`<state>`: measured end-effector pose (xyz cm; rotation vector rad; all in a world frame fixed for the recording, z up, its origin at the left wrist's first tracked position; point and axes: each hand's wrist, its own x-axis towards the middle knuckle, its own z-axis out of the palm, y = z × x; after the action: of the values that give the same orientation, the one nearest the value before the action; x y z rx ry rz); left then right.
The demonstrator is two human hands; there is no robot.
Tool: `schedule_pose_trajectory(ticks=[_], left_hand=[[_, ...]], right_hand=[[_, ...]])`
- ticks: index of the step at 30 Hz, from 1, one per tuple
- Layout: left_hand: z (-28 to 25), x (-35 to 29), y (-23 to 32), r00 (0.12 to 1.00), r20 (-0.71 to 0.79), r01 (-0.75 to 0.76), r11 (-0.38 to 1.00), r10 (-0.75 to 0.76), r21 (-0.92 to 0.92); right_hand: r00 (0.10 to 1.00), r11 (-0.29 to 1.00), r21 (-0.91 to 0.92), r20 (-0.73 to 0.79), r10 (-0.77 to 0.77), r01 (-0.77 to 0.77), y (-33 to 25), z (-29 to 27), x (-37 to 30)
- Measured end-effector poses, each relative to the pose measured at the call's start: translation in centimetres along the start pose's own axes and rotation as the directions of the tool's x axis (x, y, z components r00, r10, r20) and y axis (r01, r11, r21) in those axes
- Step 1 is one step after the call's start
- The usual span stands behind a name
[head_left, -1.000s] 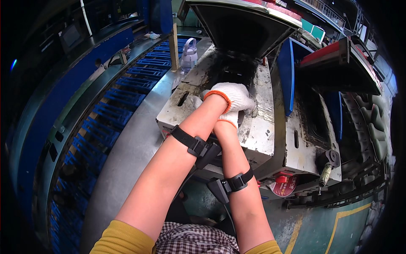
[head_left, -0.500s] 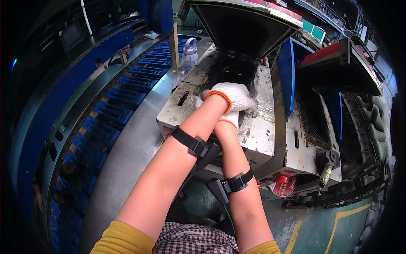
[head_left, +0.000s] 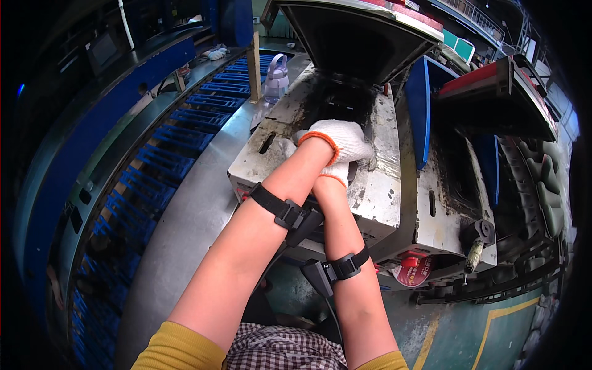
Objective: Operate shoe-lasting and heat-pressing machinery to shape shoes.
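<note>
My forearms cross over the front of a white, black-stained machine (head_left: 379, 200) with a raised dark lid (head_left: 354, 43). My left hand (head_left: 342, 140), in a white knitted glove with an orange cuff, lies on top and reaches to the right. Beneath it is my right hand (head_left: 339, 170), gloved the same way and mostly covered; greyish glove fabric shows to the left of the wrists. Both hands rest at the near edge of the blackened recess (head_left: 339, 106). Their fingers are too hidden to show whether they grip anything. Black straps with small boxes circle both forearms.
At left runs a conveyor with blue slats (head_left: 179, 132) beside a grey metal ledge (head_left: 185, 209). A lilac bottle (head_left: 276, 80) stands at the machine's far left. On the right, a second machine (head_left: 431, 216) has a raised lid, blue side panels and a handle (head_left: 475, 254).
</note>
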<state>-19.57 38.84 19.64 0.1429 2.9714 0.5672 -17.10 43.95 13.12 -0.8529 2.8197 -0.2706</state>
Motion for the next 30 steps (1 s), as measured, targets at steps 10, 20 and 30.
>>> schedule_pose_trajectory(ticks=[10, 20, 30], left_hand=[[0.3, 0.1, -0.2, 0.999, -0.035, -0.02, 1.0, 0.02, 0.005], [0.1, -0.6, 0.4, 0.998, -0.063, -0.024, 1.0, 0.024, 0.012], [2.7, -8.2, -3.0, 0.747, -0.605, -0.41, 0.908, 0.276, -0.091]], right_hand=[[1.0, 1.0, -0.026, 0.028, -0.004, 0.004, 0.4, 0.7, 0.2], [1.0, 0.996, 0.088, -0.028, -0.009, 0.011, 1.4, 1.6, 0.6], [0.999, 0.887, -0.459, -0.049, 0.022, -0.042, 2.7, -0.9, 1.1]])
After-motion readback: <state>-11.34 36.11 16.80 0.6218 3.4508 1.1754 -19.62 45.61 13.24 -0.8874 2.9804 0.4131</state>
